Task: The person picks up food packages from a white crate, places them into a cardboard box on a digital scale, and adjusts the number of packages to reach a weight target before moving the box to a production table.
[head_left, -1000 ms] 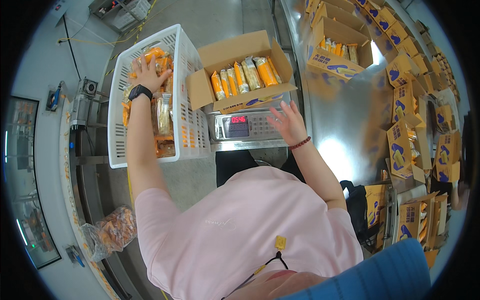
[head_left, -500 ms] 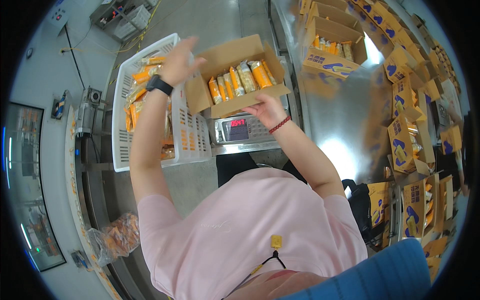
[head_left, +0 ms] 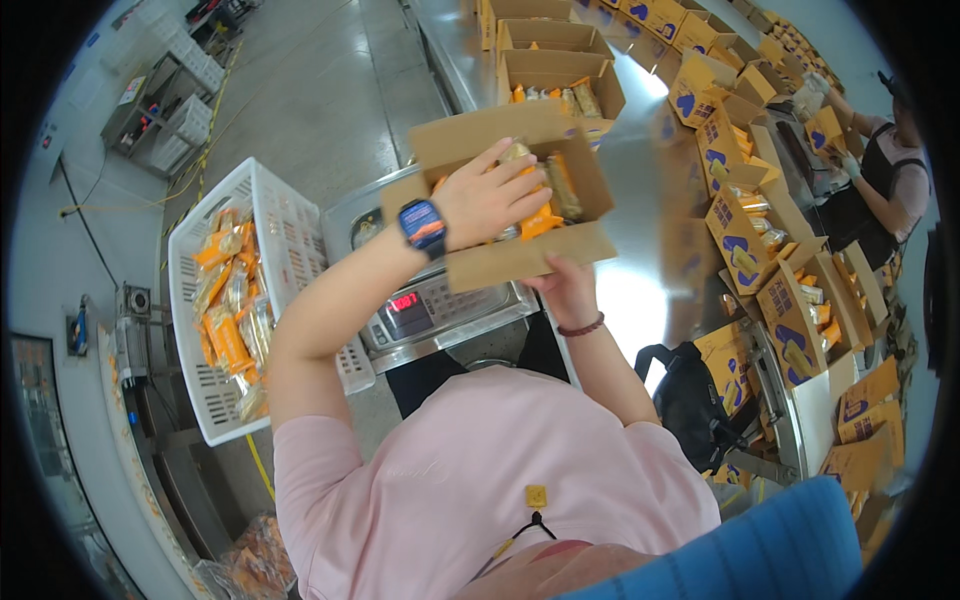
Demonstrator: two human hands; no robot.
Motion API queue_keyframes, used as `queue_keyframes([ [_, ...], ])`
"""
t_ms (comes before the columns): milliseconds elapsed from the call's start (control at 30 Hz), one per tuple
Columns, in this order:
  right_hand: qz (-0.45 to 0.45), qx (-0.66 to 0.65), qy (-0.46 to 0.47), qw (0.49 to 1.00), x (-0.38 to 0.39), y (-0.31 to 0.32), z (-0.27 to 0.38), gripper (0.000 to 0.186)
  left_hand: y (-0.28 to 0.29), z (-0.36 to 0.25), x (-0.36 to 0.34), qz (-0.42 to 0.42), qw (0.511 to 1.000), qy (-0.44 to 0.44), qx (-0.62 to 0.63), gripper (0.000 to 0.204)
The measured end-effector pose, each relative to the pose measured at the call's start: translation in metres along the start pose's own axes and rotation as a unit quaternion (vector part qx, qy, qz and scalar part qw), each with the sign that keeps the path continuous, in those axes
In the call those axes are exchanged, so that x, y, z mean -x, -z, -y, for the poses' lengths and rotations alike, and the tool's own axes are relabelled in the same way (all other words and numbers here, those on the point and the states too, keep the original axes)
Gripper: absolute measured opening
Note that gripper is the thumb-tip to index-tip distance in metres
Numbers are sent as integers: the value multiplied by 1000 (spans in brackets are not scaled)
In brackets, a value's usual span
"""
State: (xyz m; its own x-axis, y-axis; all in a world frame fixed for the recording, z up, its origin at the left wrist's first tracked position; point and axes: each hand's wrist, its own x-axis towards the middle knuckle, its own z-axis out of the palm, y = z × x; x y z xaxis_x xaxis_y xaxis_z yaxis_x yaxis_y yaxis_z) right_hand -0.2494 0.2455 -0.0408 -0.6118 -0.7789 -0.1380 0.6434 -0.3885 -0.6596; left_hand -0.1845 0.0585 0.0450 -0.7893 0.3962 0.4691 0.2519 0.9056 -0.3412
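Observation:
An open brown cardboard box (head_left: 480, 268) holds upright snack packets (head_left: 564, 188) in orange and clear wrappers. My left hand (head_left: 492, 196), wearing a dark watch, lies over the packets with its fingers spread. Its palm hides several of them. At the box's near side my right hand (head_left: 566, 290) grips the front flap, thumb on top. The box is above the right part of a weighing scale (head_left: 440, 300) with a red-lit display; whether it touches the scale I cannot tell. A white plastic crate (head_left: 292, 225) of similar loose packets stands left of the scale.
A shiny steel table (head_left: 640, 255) extends right of the scale. Filled cartons (head_left: 740, 245) line its right side, with more boxes (head_left: 555, 65) at the back. A co-worker (head_left: 880, 190) in a dark apron handles a box at far right. A black bag (head_left: 690, 400) hangs near my right elbow.
My left hand has moved from above the crate to the packets in the box. The box has shifted right relative to the scale, my right hand still on its flap. The view has turned right.

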Motion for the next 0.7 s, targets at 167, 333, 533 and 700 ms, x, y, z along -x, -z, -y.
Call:
queue_keyframes([
  [167,-83,-29,-52,995,-77,69,18,29,66,-3,49,-2,987,111,114,51],
  [333,-38,-65,16,997,-194,59,-9,29,106,-9,125,80,902,417,85,51],
  [533,-159,649,160,727,-180,94,110,61,109,12,260,148,816,543,-132,50],
  [700,-363,913,168,80,5,88,271,52,120,-5,357,151,786,593,-87,53],
])
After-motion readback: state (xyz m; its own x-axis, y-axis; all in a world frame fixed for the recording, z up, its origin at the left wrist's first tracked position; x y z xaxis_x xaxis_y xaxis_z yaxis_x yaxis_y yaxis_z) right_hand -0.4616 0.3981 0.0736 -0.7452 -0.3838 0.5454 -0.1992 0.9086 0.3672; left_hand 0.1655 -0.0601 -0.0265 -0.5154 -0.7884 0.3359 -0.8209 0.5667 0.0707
